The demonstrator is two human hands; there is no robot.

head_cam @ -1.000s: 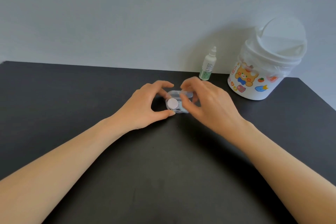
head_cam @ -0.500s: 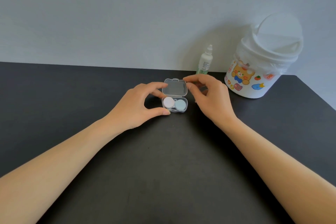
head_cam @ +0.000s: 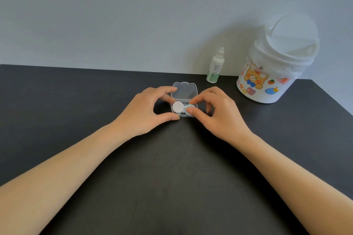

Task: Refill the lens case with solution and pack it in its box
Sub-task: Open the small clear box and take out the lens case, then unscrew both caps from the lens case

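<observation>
head view: a small clear plastic box (head_cam: 184, 99) stands open on the dark table (head_cam: 172, 177), its hinged lid (head_cam: 184, 90) raised toward the wall and its shallow base toward the person. inside the base lies the lens case (head_cam: 183, 109), two round wells joined side by side, the left with a white cap (head_cam: 178, 107), the right with a pale blue cap (head_cam: 190, 109). the left hand (head_cam: 141, 109) curves round the box's left end, its thumb against the near left corner and its forefinger reaching the far left edge by the hinge, so that it holds the box. the right hand (head_cam: 219, 112) comes in from the right, its thumb and forefinger curled and pinching the pale blue cap, the thumb tip covering part of it; the other fingers (head_cam: 214, 101) are bent beside the box. behind and to the right, near the wall, stands a small white solution bottle (head_cam: 215, 67) with a green label and a pointed tip, upright and well apart from both hands. further right stands a white tub (head_cam: 271, 74) with cartoon stickers and a swing lid.
</observation>
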